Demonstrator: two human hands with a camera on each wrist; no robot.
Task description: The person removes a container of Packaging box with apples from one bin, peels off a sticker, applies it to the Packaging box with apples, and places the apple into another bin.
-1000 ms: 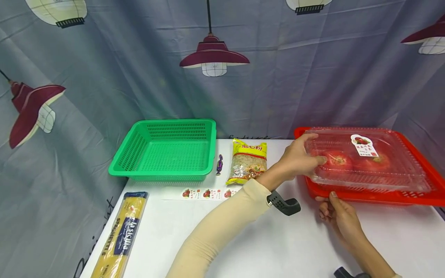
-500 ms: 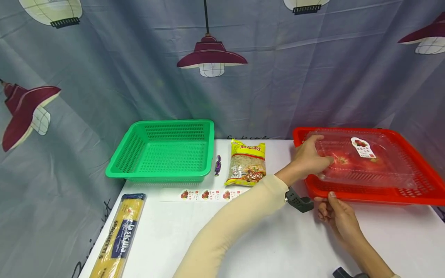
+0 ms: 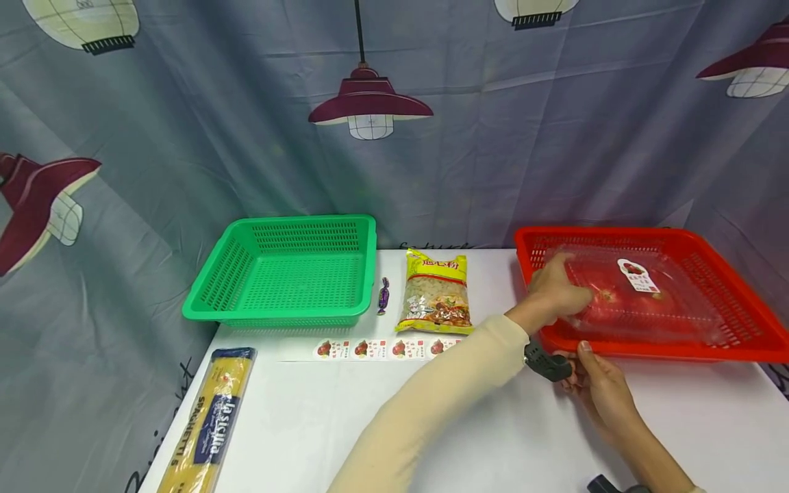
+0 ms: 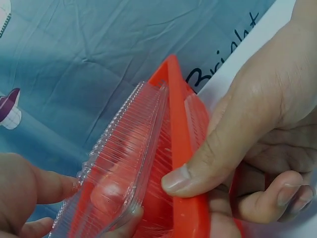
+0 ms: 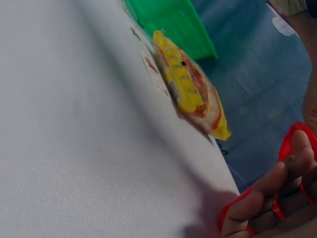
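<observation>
Clear plastic clamshell of tomatoes (image 3: 635, 301) sits inside red basket (image 3: 733, 329) at right edge of table (image 3: 370, 418), head view. Left hand (image 3: 555, 291) reaches over basket's left rim, fingers wrapped on clamshell's left end. Right hand (image 3: 598, 383) pinches basket's near rim, thumb on top.

Left wrist view: right hand's thumb (image 4: 208, 163) pressed on red rim, fingers curled under; clamshell (image 4: 119, 168) just beyond.

Right wrist view: yellow macaroni bag (image 5: 190, 94) and green basket (image 5: 173, 25) toward far edge of table.
</observation>
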